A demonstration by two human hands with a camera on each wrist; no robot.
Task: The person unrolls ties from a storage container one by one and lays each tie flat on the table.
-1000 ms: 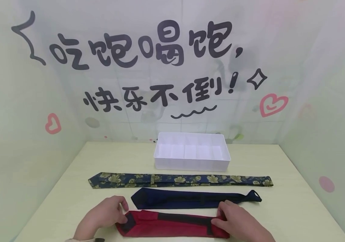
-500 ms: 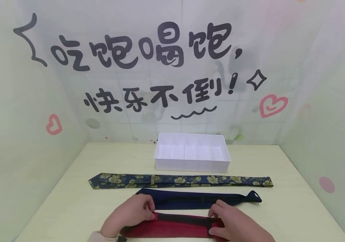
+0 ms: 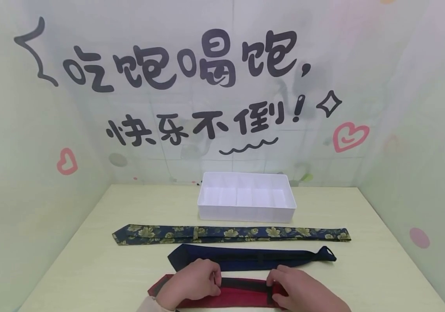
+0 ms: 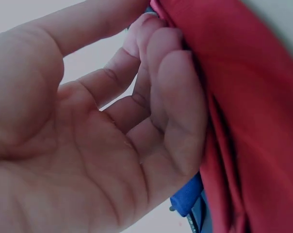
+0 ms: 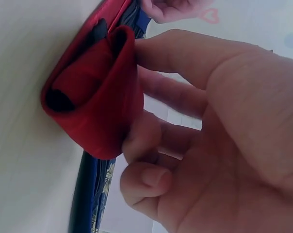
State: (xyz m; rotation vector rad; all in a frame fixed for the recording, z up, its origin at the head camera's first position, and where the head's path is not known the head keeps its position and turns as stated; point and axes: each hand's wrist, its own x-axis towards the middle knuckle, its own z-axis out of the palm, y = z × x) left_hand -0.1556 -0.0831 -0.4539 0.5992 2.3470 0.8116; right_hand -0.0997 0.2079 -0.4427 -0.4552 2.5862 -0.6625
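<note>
A red necktie (image 3: pixel 242 298) with a dark strip along its back lies folded at the table's front. My left hand (image 3: pixel 196 282) pinches its upper edge left of the middle, thumb and fingertips meeting at the cloth in the left wrist view. The left hand covers part of the tie's pointed left end. At the right end, my right hand (image 3: pixel 299 287) holds the folded cloth between thumb and fingers; the right wrist view shows that rolled red end (image 5: pixel 105 109) close up. Just behind lies a navy necktie (image 3: pixel 242 255) with a looped right end.
Farther back stretches a navy necktie with yellow-green flowers (image 3: pixel 230 234). Behind it stands a white divided box (image 3: pixel 246 212) near the printed back wall (image 3: pixel 175 169). Side walls (image 3: pixel 413 182) flank the pale table (image 3: pixel 86 251).
My left hand has slid rightward along the red necktie from its pointed end toward the middle. The right hand stays at the right end, shifted slightly left. The other ties and box are unmoved.
</note>
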